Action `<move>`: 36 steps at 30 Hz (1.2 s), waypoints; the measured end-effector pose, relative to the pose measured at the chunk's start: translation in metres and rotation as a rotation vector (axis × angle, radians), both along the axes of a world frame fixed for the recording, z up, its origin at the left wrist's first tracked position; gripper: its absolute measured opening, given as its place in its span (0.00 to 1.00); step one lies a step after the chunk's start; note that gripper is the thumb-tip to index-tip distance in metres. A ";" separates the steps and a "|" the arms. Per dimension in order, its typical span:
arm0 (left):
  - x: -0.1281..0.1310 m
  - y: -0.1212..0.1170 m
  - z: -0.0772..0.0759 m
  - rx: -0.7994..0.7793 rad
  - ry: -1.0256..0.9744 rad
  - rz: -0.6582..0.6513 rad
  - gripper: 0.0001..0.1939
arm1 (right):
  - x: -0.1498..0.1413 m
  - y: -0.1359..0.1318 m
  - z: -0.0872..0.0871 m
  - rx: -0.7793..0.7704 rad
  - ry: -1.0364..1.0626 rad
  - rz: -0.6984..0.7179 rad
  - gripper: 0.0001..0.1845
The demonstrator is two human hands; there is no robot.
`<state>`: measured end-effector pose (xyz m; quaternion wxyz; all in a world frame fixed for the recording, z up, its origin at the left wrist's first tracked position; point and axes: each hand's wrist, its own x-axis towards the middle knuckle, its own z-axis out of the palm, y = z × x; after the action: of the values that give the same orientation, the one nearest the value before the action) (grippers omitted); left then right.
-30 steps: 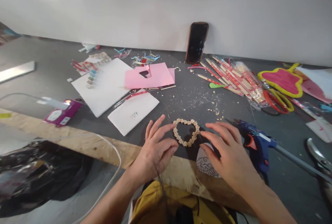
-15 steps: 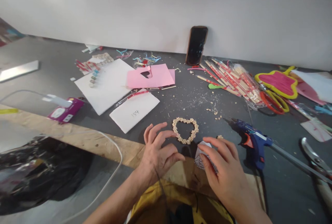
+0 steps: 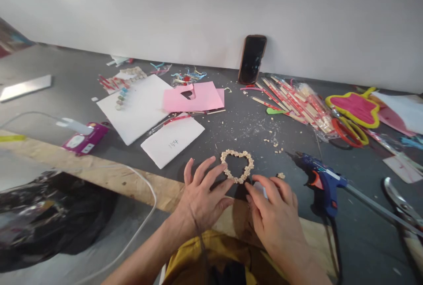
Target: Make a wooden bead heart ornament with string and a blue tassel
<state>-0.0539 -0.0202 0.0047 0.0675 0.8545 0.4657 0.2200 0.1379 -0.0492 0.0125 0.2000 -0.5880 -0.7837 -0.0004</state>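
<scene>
**Heart-shaped ring of pale beads, with two hands, on a dark worktop**

Clock places are taken from the ring, with 12 toward the wall.

- Centre: heart-shaped ring [image 3: 248,171], one, pale and bead-like, flat on the dark worktop [image 3: 211,142] near its wooden edge [image 3: 155,188].
- 8 o'clock: left hand [image 3: 205,194], open, fingers spread, fingertips at the ring's left side.
- Between 4 and 5: right hand [image 3: 276,208], fingers bent, fingertips just beside the ring's lower right. A small pale paper [image 3: 261,189] shows partly behind them; whether it is gripped cannot be told.
- 3 o'clock: small bead cluster [image 3: 280,175], one, near the right hand; beyond it, blue glue gun [image 3: 327,181] with a long glue stick [image 3: 373,208], then pruning shears [image 3: 401,201].
- 2 o'clock: pink shape with yellow rim [image 3: 355,106]; just below it, scissors [image 3: 343,133], orange and yellow handles.
- Between 1 and 2: wrapped sticks [image 3: 297,102], a bundle; nearer, loose crumbs [image 3: 276,144].
- 12 o'clock: phone [image 3: 253,59], dark screen, leaning on the wall [image 3: 205,16].
- 11 o'clock: pink paper [image 3: 205,98], with a heart-shaped cut-out.
- 10 o'clock: folded white paper [image 3: 172,144], marked "154"; behind it, white sheet [image 3: 135,113].
- 9 o'clock: purple box [image 3: 85,140], white plug on top.
- Between 8 and 9: black plastic bag [image 3: 76,219].
</scene>
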 end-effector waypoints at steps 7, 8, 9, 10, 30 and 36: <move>0.004 0.004 -0.003 0.018 0.028 -0.004 0.15 | -0.002 0.003 -0.001 -0.017 -0.005 0.008 0.16; 0.004 0.005 -0.003 0.015 0.031 -0.006 0.15 | -0.002 0.003 -0.001 -0.017 -0.003 0.011 0.16; 0.004 0.005 -0.003 0.011 0.036 -0.007 0.16 | -0.002 0.003 -0.002 -0.015 0.000 0.013 0.16; 0.004 0.005 -0.003 0.009 0.041 -0.009 0.16 | -0.002 0.003 -0.002 -0.014 0.006 0.012 0.16; -0.001 0.008 -0.003 -0.071 0.028 -0.044 0.16 | -0.003 0.005 -0.002 -0.021 0.041 -0.028 0.11; -0.004 0.013 -0.003 -0.073 -0.036 -0.054 0.17 | 0.010 0.017 0.003 -0.053 0.016 0.018 0.12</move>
<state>-0.0578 -0.0070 0.0014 0.1130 0.8597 0.4488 0.2161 0.1480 -0.0327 0.0154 0.1905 -0.5861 -0.7870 0.0267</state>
